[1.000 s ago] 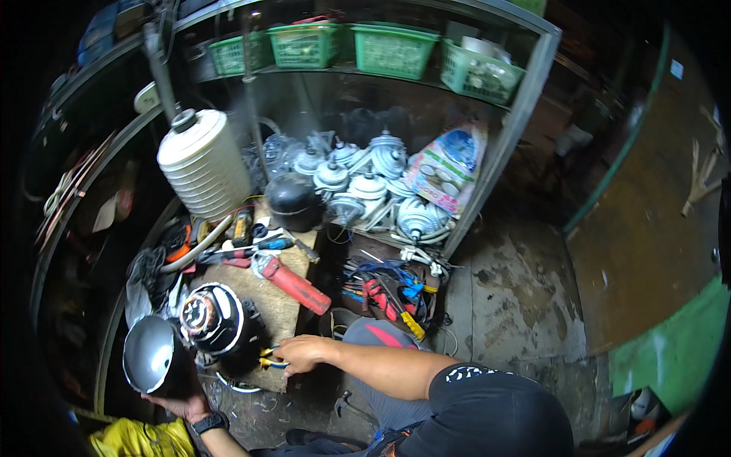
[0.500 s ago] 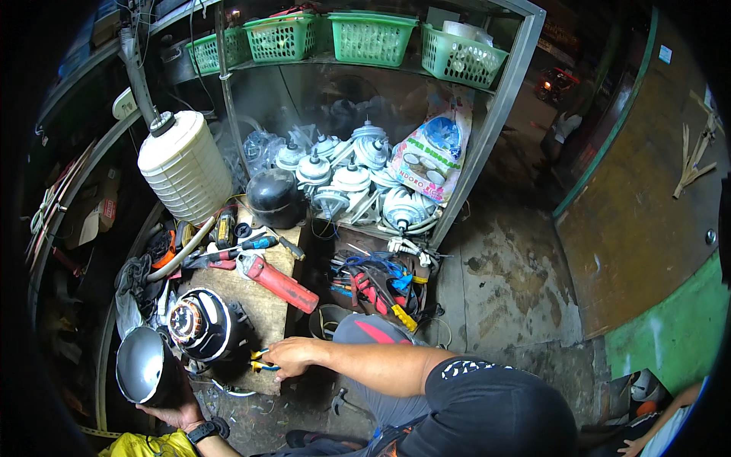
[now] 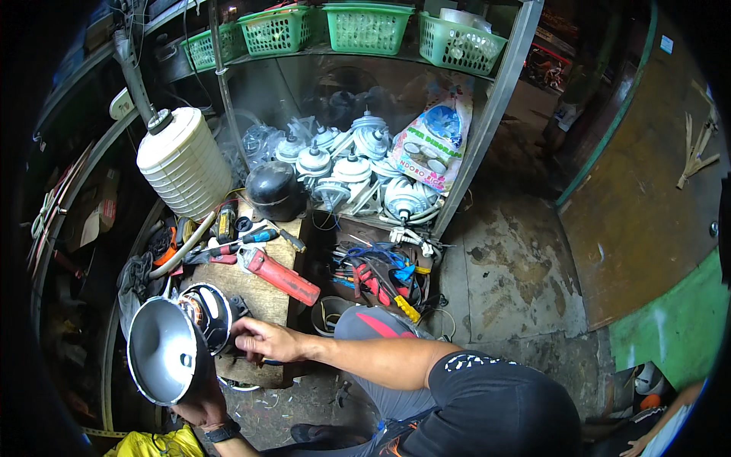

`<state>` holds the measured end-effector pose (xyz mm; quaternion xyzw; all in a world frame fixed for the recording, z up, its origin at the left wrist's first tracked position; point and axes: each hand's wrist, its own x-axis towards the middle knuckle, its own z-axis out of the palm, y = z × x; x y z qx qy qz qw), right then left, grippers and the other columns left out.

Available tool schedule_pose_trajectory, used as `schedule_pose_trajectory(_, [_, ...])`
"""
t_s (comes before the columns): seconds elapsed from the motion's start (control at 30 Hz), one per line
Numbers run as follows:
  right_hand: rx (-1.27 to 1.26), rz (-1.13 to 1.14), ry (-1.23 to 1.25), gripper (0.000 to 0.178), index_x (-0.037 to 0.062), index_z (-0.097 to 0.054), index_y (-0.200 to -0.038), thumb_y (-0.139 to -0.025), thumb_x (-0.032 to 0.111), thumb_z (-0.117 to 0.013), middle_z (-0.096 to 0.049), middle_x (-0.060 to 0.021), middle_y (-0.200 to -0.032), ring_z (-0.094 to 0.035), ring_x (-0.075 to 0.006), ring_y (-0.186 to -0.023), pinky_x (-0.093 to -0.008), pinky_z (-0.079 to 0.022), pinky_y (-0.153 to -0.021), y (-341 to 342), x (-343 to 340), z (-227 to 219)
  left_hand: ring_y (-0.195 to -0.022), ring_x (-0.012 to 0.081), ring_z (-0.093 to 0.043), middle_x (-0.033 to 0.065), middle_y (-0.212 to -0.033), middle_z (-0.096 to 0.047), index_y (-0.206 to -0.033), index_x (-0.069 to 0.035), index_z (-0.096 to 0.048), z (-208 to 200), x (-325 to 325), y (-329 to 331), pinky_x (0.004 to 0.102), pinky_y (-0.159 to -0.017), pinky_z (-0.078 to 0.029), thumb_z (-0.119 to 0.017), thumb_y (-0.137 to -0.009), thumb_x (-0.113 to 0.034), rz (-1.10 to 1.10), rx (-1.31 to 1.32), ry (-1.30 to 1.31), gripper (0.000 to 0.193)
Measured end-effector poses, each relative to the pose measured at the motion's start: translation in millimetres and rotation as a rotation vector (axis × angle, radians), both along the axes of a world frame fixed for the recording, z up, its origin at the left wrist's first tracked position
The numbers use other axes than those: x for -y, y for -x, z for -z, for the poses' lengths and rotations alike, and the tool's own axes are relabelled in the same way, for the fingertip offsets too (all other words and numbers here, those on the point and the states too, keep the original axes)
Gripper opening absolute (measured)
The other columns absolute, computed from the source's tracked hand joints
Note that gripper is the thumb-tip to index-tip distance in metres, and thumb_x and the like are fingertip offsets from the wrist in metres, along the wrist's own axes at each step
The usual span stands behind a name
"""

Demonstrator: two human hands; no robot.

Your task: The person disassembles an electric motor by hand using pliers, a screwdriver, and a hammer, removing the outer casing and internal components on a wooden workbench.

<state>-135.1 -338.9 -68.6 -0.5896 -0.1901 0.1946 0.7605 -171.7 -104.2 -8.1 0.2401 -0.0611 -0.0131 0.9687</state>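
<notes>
My left hand (image 3: pixel 204 405) grips a grey, bowl-shaped metal cover (image 3: pixel 158 346) from below, its hollow side facing up. A small bright hole shows in the cover's wall. Behind it, partly hidden by the cover, an electric motor (image 3: pixel 221 308) with copper windings in a black-and-white round housing sits on the wooden bench top (image 3: pixel 263 305). My right hand (image 3: pixel 268 340) hovers just right of the motor, fingers loosely bent and apart, with nothing visible in them.
A red-handled tool (image 3: pixel 282 279), screwdrivers and a drill (image 3: pixel 226 221) crowd the bench, with a black dome (image 3: pixel 274 190) behind. Right of it stands a box of hand tools (image 3: pixel 373 278). White gearboxes (image 3: pixel 352 175) fill the shelf. A yellow bag (image 3: pixel 156 442) lies lower left.
The cover in my left hand has moved right and in front of the motor. My right hand has shifted up and left; the yellow-and-blue handled pliers at its fingers are out of sight.
</notes>
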Motion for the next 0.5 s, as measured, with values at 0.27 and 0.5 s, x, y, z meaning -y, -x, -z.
schedule_pose_trajectory(0.27, [-0.118,-0.08,-0.445,0.062,0.0107,-0.036,-0.159,-0.108,0.041,-0.054,-0.057,-0.0066,-0.146,-0.057,-0.0225,-0.129,-0.0454,-0.046,-0.109,2,-13,28,-0.142,0.0351,-0.05,0.0155,-0.154,-0.054,-0.151,-0.003,-0.05,40,3,3,0.0563,-0.123,-0.034,-0.049,-0.106,-0.043,0.048,-0.089,0.092,0.06])
schedule_pose_trajectory(0.5, [-0.39,-0.202,-0.748,0.095,0.0116,-0.033,-0.163,-0.096,0.076,-0.051,-0.043,-0.0134,-0.162,-0.043,-0.0363,-0.148,-0.065,-0.031,-0.119,15,7,-11,-0.13,0.028,-0.058,0.0116,-0.139,-0.064,-0.146,-0.004,-0.055,-8,42,-7,0.0468,-0.114,-0.044,-0.039,-0.102,-0.077,0.193,-0.222,-0.214,0.087])
